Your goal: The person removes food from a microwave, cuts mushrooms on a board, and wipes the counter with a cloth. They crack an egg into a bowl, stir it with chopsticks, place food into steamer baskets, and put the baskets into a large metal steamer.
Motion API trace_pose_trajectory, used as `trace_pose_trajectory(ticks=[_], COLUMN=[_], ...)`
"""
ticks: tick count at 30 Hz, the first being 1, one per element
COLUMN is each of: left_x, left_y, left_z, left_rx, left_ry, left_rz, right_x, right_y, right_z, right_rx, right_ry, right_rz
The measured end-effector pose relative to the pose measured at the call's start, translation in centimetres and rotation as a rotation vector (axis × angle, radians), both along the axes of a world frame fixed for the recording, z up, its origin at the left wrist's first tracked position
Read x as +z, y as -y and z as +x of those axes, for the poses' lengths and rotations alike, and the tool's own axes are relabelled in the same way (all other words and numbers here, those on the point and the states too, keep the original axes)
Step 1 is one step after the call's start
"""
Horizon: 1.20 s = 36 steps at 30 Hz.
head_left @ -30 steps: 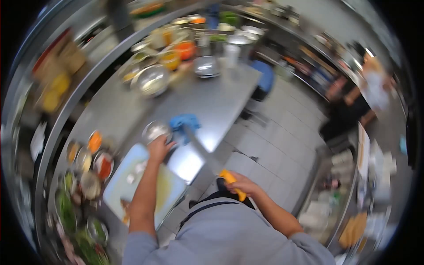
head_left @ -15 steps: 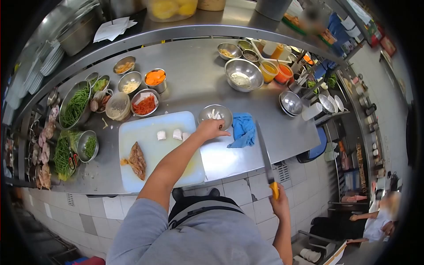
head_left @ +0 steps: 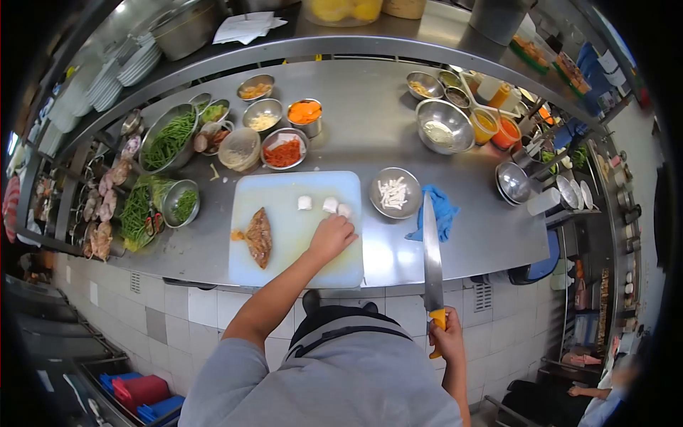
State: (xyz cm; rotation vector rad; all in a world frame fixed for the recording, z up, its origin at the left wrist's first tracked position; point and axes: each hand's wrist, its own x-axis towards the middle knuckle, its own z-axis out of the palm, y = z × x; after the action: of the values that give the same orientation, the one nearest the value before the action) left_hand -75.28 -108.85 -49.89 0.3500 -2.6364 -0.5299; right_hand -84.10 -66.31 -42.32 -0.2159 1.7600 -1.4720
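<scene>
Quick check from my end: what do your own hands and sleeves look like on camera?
The left hand and right hand are bare, five-fingered human hands; I see no glove, ring or watch on either. The left sleeve is short, plain grey-blue, with no visible marking. No cables show.

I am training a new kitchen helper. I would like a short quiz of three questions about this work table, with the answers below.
1. True or false: the right hand holds the knife by its yellow handle.
2. What is in the bowl beside the blue cloth? A) green beans B) white strips C) orange slices
3. On the cutting board, which lies nearer its left edge: the brown piece or the white pieces?

Key: 1 true; 2 B; 3 brown piece.
</scene>
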Motion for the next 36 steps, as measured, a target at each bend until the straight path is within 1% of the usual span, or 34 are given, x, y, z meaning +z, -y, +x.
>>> trace_pose_trajectory(ticks=[2, 3, 4, 5, 6, 8, 9, 11, 12, 14, 16, 18, 19, 20, 21, 22, 24, 25, 26, 27, 28, 29, 31, 32, 33, 34, 36], left_x=[0.2, 0.8, 1.7, 2.6, 2.8, 3.0, 3.1, 3.2, 2.8, 1.2, 0.6, 0.5, 0.3, 0.4, 1.1, 1.8, 4.4, 4.0, 3.6, 3.2, 2.9, 2.8, 2.6, 2.2, 0.9, 0.7, 2.2], left_y=[0.5, 0.4, 0.0, -0.2, -0.1, 0.2, 0.7, 2.6, 3.8, 6.7, 9.4, 11.5, 12.1, 12.5, 12.4, 11.8, 9.5, 8.0, 6.0, 4.3, 3.0, 1.8, 0.9, 0.9, 1.4, 1.9, 2.5], left_z=[2.0, 2.6, 3.1, 3.3, 3.2, 2.1, 1.3, -0.7, -0.9, -0.6, 1.3, 5.3, 6.7, 7.9, 8.4, 8.5, 7.9, 7.4, 7.1, 6.8, 6.3, 5.8, 4.9, 4.6, 4.4, 3.8, 3.4], left_rx=[0.067, 0.081, 0.075, 0.071, 0.09, 0.009, 0.018, 0.025, 0.026, 0.036, 0.126, 0.18, 0.163, 0.194, 0.227, 0.22, 0.202, 0.197, 0.115, 0.032, 0.026, 0.068, 0.136, 0.118, 0.147, 0.167, 0.116], left_ry=[0.128, 0.127, 0.093, 0.058, 0.058, -0.081, -0.075, -0.1, -0.107, 0.171, 0.318, 0.209, 0.215, 0.139, 0.06, 0.062, 0.121, 0.124, 0.115, 0.104, 0.103, 0.105, 0.083, 0.068, 0.102, 0.127, 0.256], left_rz=[-0.094, -0.097, -0.04, 0.014, 0.014, -0.088, -0.083, -0.311, -0.308, -0.214, -0.137, -0.187, -0.185, -0.287, -0.388, -0.384, -0.106, -0.102, 0.016, 0.133, 0.134, 0.155, 0.208, 0.2, 0.224, 0.241, 0.242], right_x=[-0.8, -0.9, -0.8, -0.6, -0.5, -0.4, -0.3, -0.4, -0.4, 0.1, 0.2, 0.1, 0.2, 0.3, -0.4, -1.0, -1.0, -1.9, -2.4, -2.4, -2.5, -2.8, -3.0, -2.5, -1.6, -0.6, -3.9], right_y=[1.5, 2.1, 2.7, 3.5, 4.2, 5.4, 5.8, 7.0, 7.5, 8.1, 8.1, 7.9, 8.1, 8.0, 8.0, 8.1, 9.6, 10.1, 10.7, 11.7, 12.7, 13.6, 15.0, 15.2, 15.5, 15.5, 13.8], right_z=[0.1, 0.0, 0.0, -0.3, -0.4, -0.7, -0.5, -0.2, -0.1, 0.4, 0.7, 1.4, 1.6, 2.0, 2.2, 2.5, 3.4, 3.5, 3.6, 3.9, 4.0, 3.9, 3.4, 3.4, 3.3, 2.6, 2.1], right_rx=[0.034, 0.046, 0.065, 0.095, 0.124, 0.117, 0.091, 0.085, 0.067, 0.064, 0.133, 0.108, 0.193, 0.282, 0.331, 0.325, 0.418, 0.438, 0.434, 0.438, 0.439, 0.43, 0.443, 0.421, 0.515, 0.592, 0.574], right_ry=[0.013, 0.01, 0.01, -0.045, -0.098, -0.087, -0.078, -0.078, -0.084, -0.122, -0.042, -0.001, -0.003, -0.004, -0.029, -0.024, -0.293, -0.356, -0.353, -0.514, -0.677, -0.679, -0.771, -0.785, -0.717, -0.65, -0.643], right_rz=[-0.021, -0.02, -0.02, 0.003, 0.026, 0.004, -0.015, -0.026, -0.041, -0.043, -0.043, -0.008, 0.056, 0.12, 0.176, 0.18, 0.35, 0.358, 0.361, 0.347, 0.331, 0.335, 0.324, 0.326, 0.443, 0.557, 0.469])
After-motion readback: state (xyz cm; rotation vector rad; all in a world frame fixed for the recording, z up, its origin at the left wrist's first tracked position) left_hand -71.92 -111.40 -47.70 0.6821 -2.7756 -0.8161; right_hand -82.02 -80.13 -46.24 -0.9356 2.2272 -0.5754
